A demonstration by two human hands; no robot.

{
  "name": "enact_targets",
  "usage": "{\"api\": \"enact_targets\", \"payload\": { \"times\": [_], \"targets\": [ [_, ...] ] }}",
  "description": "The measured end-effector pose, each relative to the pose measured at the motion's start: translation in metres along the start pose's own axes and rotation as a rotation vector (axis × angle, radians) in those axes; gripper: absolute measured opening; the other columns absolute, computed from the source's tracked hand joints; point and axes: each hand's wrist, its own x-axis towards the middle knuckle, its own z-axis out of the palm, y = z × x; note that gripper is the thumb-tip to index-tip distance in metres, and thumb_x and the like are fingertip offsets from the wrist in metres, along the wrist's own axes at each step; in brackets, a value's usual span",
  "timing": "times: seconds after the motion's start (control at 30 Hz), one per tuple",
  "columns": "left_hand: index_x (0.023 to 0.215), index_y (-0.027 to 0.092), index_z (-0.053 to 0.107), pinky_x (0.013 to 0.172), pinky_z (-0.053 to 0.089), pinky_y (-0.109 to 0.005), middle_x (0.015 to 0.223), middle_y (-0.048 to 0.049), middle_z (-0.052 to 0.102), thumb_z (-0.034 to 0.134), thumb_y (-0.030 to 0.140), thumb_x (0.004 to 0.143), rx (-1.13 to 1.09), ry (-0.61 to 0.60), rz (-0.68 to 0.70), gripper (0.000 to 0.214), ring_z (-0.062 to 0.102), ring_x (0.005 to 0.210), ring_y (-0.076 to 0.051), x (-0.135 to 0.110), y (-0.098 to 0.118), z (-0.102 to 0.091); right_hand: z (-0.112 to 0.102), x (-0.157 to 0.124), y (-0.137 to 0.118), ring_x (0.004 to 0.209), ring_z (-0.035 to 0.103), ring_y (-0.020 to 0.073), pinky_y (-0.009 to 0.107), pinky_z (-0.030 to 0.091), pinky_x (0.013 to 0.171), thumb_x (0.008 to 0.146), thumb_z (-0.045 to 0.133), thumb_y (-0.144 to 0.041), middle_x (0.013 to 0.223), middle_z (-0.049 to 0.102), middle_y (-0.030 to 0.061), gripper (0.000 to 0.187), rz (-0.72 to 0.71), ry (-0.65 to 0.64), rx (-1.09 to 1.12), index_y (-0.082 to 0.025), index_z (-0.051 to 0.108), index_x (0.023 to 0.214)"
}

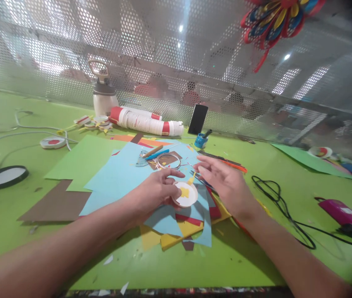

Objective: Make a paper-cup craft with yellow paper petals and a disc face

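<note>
Left hand: pinching white disc, seemingly to steady it; right hand: half-curled beside it, at yellow strip (grip unclear).

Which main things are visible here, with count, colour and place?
Ornament: one, multicoloured, upper right
Mesh: one, grey, back
Jug: one, white-grey, rear
Ribbed stack: count unclear, white-red, rear
Phone: one, black, rear
Pot: one, blue, rear
Paper: many sheets, mixed, middle
Black-rimmed disc: one, white, left
Corded tool: one, magenta, right
Table: one, green, beneath
Round dish: one, white-yellow, over paper
Left hand: one, bare, holding dish
Right hand: one, bare, beside dish
</note>
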Motion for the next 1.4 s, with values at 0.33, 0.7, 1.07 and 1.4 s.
{"api": "enact_targets", "payload": {
  "times": [0.33, 0.7, 1.07, 1.4],
  "targets": [
    [0.108, 0.016, 0.049, 0.052, 0.045, -0.025, 0.074, -0.0007, 0.057, 0.057, 0.010, 0.066, 0.164, -0.043, -0.001, 0.043, 0.056, 0.060, -0.013, 0.001, 0.000, 0.000, 0.004, -0.005, -0.005, 0.061, 0.058, 0.0124, 0.028, 0.050, 0.060, 0.077, 0.063, -0.025, 0.069, 0.060, -0.0018, 0.048, 0.236, -0.329, 0.121, -0.018, 0.052, 0.124],
    [0.107, 0.017, 0.049, 0.060, 0.049, -0.028, 0.083, -0.0026, 0.060, 0.061, 0.010, 0.068, 0.045, -0.024, 0.010, 0.041, 0.056, 0.069, -0.014, 0.000, -0.001, 0.003, 0.013, -0.008, -0.006, 0.047, 0.055, 0.0094, 0.025, 0.047, 0.051, 0.074, 0.060, -0.016, 0.069, 0.062, -0.0023, 0.048, 0.302, -0.120, 0.149, -0.016, 0.052, 0.121],
    [0.104, 0.013, 0.052, 0.060, 0.045, -0.023, 0.081, -0.0024, 0.063, 0.061, 0.008, 0.068, 0.087, 0.130, 0.062, 0.038, 0.056, 0.067, -0.011, 0.000, -0.005, 0.011, 0.030, -0.012, -0.001, 0.050, 0.063, 0.0121, 0.027, 0.054, 0.053, 0.076, 0.058, -0.015, 0.073, 0.062, -0.0023, 0.041, 0.355, -0.030, 0.345, -0.018, 0.048, 0.116],
    [0.104, 0.014, 0.060, 0.062, 0.044, -0.022, 0.090, -0.0042, 0.064, 0.061, 0.009, 0.069, 0.048, 0.125, 0.084, 0.035, 0.056, 0.072, -0.011, 0.001, -0.011, 0.005, 0.033, -0.012, -0.003, 0.051, 0.062, 0.0115, 0.025, 0.054, 0.052, 0.077, 0.057, -0.010, 0.066, 0.057, -0.0055, 0.037, 0.393, -0.014, 0.412, -0.017, 0.048, 0.112]
  ]
}}
